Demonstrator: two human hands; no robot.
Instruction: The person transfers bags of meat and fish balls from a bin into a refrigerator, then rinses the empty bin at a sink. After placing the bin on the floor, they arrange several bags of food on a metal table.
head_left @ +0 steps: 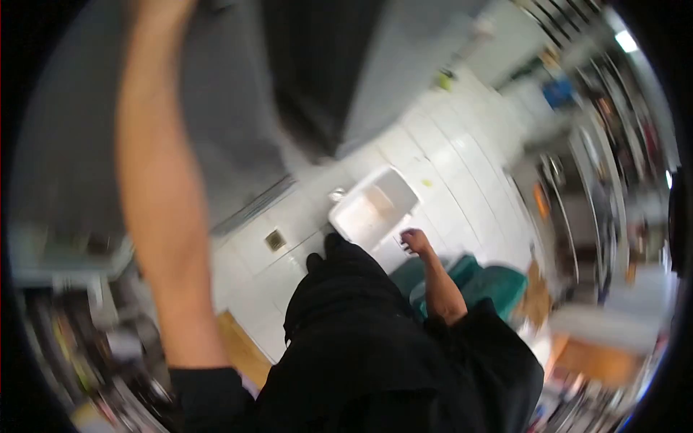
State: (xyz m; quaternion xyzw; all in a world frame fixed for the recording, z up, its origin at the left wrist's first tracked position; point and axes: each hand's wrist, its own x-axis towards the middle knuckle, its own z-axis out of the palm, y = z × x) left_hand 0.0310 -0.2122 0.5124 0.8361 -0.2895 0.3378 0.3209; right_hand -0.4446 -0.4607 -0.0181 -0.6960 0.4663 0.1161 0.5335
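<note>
My left arm reaches up to the top edge of the head view, where my left hand [164, 9] is cut off and blurred, its fingers out of sight. It is close to a large grey metal cabinet [224, 108], with a dark gap between its panels. What that hand touches cannot be seen. Lower down, my right hand [413, 242] hangs beside my body with loosely bent fingers apart and nothing in them. Just past it, a white plastic tub [401, 184] rests on the floor in front of my dark shoes.
White tiles [462, 180] cover the floor, with a square drain [275, 240] left of the tub. A green bin [494, 289] stands by my right arm. Metal shelves [592, 173] with blurred goods line the right side. A wooden board [242, 346] is at lower left.
</note>
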